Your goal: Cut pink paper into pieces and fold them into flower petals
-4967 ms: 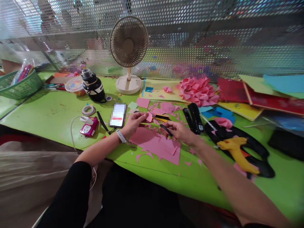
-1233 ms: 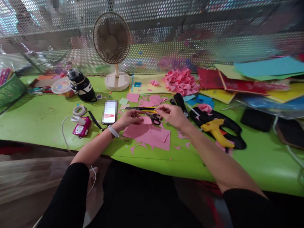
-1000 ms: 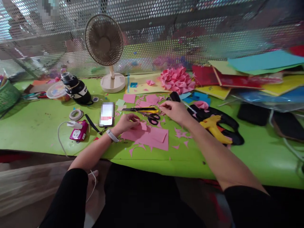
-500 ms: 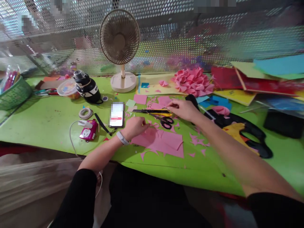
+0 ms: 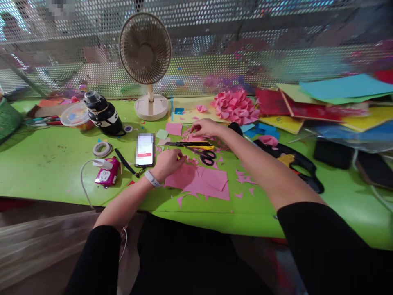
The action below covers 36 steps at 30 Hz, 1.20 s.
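Beyond the scissors (image 5: pixel 208 157), my right fingers (image 5: pixel 199 126) bend over scraps (image 5: pixel 186 136); my left fingers (image 5: pixel 179 155) curl by the sheet (image 5: pixel 190 180). I can't tell either grip; pinching lightly should serve.

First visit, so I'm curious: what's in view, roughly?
Scissors: one, black, centre
Utility knife: at least one, black-yellow, centre
Paper sheets: several, pink, front
Scraps: many, pink, scattered
Paper cluster: one, pink, rear
Stacked paper: several, multicoloured, right
Fan: one, beige, rear
Bottle: one, black, left
Tub: one, clear, left
Tape roll: one, white, left
Phone: one, dark, centre-left
Socket adapter: one, magenta, left
Basket: one, green, left
Table: one, green, beneath
Left hand: one, by sheets
Right hand: one, over scraps
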Each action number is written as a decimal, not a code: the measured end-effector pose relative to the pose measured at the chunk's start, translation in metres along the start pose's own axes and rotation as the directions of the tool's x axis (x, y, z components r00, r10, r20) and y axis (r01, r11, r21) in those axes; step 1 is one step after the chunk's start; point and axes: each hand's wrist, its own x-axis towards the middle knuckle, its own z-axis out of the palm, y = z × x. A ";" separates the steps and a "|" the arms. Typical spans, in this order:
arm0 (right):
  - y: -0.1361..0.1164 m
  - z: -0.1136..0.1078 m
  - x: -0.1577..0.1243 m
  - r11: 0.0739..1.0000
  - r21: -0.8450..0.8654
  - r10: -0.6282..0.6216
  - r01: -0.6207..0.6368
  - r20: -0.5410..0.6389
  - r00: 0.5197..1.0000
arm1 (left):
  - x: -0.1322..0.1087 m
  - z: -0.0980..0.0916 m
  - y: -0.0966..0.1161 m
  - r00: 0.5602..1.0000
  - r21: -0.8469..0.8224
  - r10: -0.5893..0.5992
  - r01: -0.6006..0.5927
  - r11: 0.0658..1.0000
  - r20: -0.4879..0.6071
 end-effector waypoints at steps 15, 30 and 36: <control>0.001 0.006 -0.023 0.790 0.610 0.244 0.058 -0.400 0.884 | 0.008 0.003 -0.011 0.999 -0.157 -0.003 -0.003 0.988 -0.035; -0.065 0.036 -0.097 0.851 0.495 0.118 0.176 -0.507 0.854 | 0.014 -0.002 0.006 0.899 -0.934 -0.262 0.356 -0.033 0.352; -0.038 0.025 -0.126 0.960 -0.274 -0.001 -0.066 -0.238 0.971 | 0.017 0.002 0.003 0.870 -0.896 -0.239 0.380 -0.231 0.431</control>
